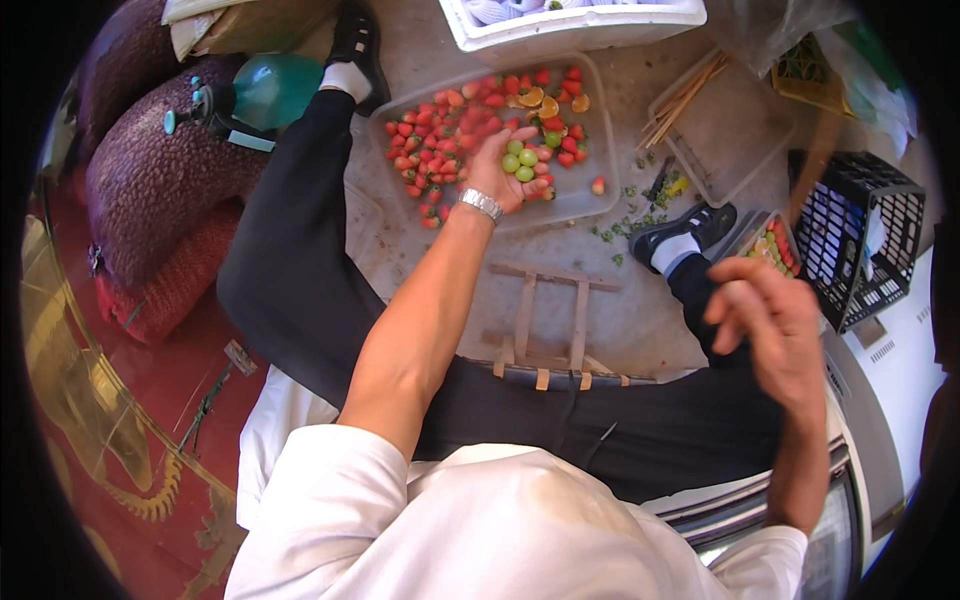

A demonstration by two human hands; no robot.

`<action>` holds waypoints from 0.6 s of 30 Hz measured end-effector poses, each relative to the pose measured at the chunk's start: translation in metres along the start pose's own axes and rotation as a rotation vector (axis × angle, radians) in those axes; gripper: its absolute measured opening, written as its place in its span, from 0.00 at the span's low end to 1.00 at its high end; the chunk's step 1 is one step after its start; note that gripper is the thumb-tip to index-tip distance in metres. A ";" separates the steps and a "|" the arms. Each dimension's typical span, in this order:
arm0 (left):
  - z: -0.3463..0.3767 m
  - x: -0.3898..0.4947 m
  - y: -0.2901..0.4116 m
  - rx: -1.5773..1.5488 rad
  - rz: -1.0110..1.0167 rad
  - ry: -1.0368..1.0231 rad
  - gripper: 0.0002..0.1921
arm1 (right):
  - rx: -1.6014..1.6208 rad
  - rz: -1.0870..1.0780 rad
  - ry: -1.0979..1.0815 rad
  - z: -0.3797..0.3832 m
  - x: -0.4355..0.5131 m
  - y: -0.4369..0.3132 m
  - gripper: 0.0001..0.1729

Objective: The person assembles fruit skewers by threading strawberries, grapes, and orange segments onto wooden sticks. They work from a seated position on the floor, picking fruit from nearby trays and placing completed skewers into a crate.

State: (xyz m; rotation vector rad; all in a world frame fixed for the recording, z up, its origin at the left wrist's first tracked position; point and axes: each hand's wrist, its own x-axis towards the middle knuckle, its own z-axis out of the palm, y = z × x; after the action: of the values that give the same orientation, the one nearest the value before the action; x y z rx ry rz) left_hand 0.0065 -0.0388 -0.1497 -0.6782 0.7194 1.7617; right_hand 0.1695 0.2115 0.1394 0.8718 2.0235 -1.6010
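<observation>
My left hand [504,169], with a metal-band watch on the wrist, is palm up and cradles several green grapes [523,159]. It hovers over a shallow clear plastic tray [495,228] on the floor. Hulled strawberries [431,142] fill the tray's left part, and more lie at its right. Peeled mandarin segments [550,108] and a loose green grape [553,139] rest among them. My right hand [772,322] is raised at the right, over my knee, blurred and with bent fingers. Whether it holds something small is not clear. Below it, partly covered, stands a container of mixed cut fruit [777,244].
Wooden sticks [686,97] lie across another clear tray [731,169]. Strawberry leaves [637,225] litter the floor beside a black-handled tool [661,178]. Around me are a black plastic crate [859,225], a white foam box [577,36], a teal spray bottle [274,91] and filled mesh sacks [165,172].
</observation>
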 end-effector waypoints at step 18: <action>0.073 -0.125 0.100 -0.013 0.211 -0.170 0.15 | 0.062 -0.092 -0.371 0.074 -0.001 0.001 0.09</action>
State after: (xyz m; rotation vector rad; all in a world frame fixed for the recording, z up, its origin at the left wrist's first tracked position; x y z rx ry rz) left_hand -0.0619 -0.0863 0.0055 -0.4666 0.6827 1.9917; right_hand 0.1661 0.1400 0.1207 0.4628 1.7809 -1.7338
